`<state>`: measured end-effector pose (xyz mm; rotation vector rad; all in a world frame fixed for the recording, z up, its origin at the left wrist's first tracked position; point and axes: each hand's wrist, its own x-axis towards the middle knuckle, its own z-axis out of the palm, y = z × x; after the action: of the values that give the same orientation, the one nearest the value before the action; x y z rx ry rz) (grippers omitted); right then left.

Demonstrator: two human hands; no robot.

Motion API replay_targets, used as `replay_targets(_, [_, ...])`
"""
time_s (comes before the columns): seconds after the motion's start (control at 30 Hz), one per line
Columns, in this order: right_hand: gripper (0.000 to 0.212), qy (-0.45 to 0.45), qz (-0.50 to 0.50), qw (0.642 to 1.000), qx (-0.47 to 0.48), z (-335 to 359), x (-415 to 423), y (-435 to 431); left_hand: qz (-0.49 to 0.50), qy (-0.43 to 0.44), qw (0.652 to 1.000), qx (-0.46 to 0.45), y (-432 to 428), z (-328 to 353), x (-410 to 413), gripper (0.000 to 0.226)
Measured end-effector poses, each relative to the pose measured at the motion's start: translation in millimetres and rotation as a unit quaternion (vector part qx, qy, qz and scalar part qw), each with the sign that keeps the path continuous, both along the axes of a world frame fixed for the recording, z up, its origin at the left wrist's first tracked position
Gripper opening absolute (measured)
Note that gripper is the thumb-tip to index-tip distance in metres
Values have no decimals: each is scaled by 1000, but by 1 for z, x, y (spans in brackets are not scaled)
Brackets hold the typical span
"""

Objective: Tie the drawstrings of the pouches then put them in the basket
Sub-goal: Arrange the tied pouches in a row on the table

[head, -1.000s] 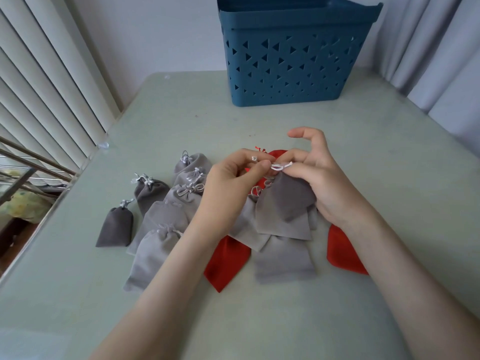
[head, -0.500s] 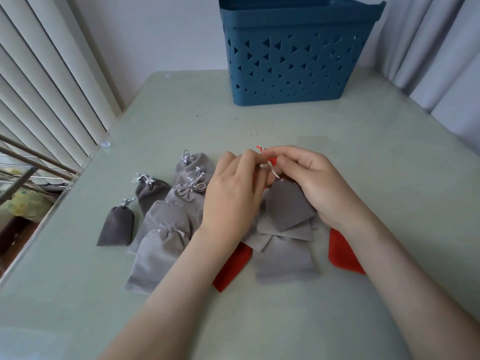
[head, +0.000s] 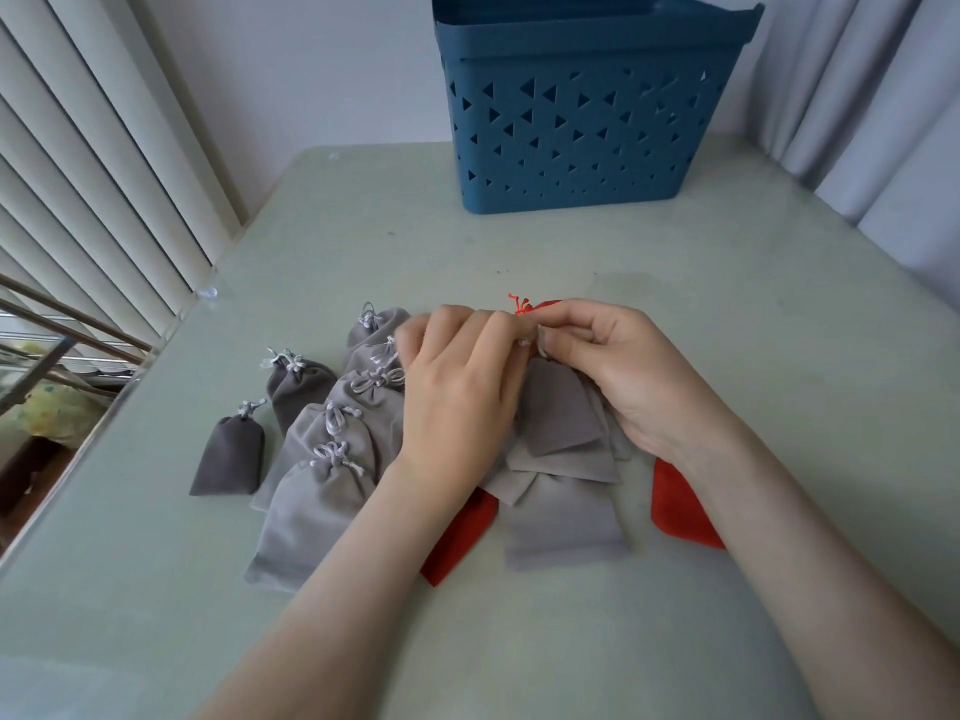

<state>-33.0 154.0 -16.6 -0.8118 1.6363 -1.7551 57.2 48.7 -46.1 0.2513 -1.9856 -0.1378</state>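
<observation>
Head view, frame centre — left hand [head: 457,402] and right hand [head: 623,371] both pinch the white drawstring [head: 524,343] of a grey pouch [head: 558,413] atop the pouch pile [head: 322,491]; blue basket [head: 587,127] stands upper centre — well apart.

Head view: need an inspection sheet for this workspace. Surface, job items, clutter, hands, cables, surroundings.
Surface: pale green table; pouches piled near the middle, basket at the far end.
Job's things: blue basket, inside hidden; gray pouch on top of the pile, its drawstring not visibly knotted; knotted gray pouches to the left; red pouches partly under the pile.
Clutter: nothing seen.
Hands: left hand and right hand both pinch the drawstring at the pouch's neck.
Cables: nothing seen.
Surroundings: blinds at left, curtain at right, wall behind.
</observation>
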Motion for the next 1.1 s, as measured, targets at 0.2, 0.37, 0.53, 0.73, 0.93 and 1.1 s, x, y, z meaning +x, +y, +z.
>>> replay_targets(0.2, [18,48,-29,998,7,0,2,-1,25,34,999,3,5,2,1,18])
replay_targets(0.37, [17,10,-68,995,-74,6,1,0,-9,27,997,66,3,4,0,5])
replay_targets(0.53, [20,-31,-80,989,-121,4,5,-2,-39,-1,977,208,7,8,-1,15])
replay_targets(0.73, [9,-115,-73,969,-206,7,3,0,-196,-68,895,396,6,10,-1,9])
replay_targets(0.93, [19,-215,-2,922,-323,12,-17,8,-230,-7,821,523,1,18,1,19])
replay_targets(1.1, [13,-128,12,960,-247,9,-21,11,-232,-14,827,512,3,24,6,27])
